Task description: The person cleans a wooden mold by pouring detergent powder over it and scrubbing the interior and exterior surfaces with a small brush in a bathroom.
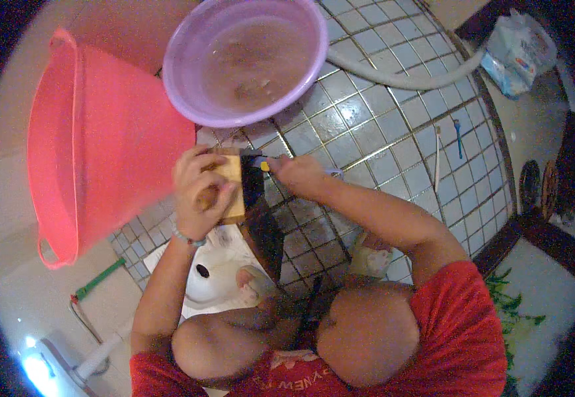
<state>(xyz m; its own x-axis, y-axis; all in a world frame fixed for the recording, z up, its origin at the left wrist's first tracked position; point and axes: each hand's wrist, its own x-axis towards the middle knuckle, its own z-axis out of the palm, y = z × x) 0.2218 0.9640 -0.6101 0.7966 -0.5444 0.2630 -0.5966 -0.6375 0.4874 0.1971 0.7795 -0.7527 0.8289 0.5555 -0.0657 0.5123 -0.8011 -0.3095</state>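
My left hand point(201, 193), with a beaded bracelet at the wrist, grips a yellowish block-like object point(233, 186) that has a dark side. Against that dark side, my right hand point(295, 174) holds a small tool point(261, 164) with a yellow part; its exact kind cannot be told, and my fingers cover much of it. Beneath the block, a dark panel-like piece point(266, 240) slants down towards my knees. A white object with a dark oval hole point(218, 273) lies beyond my left forearm, near my foot.
A purple basin point(245, 121) of murky water stands ahead, beside a red flexible tub point(118, 134). A grey hose point(411, 82) runs right to a plastic bag point(518, 54). Two thin brushes point(437, 159) lie on the tiles. A green-handled hacksaw point(100, 280) and a bright lamp point(44, 369) are at left.
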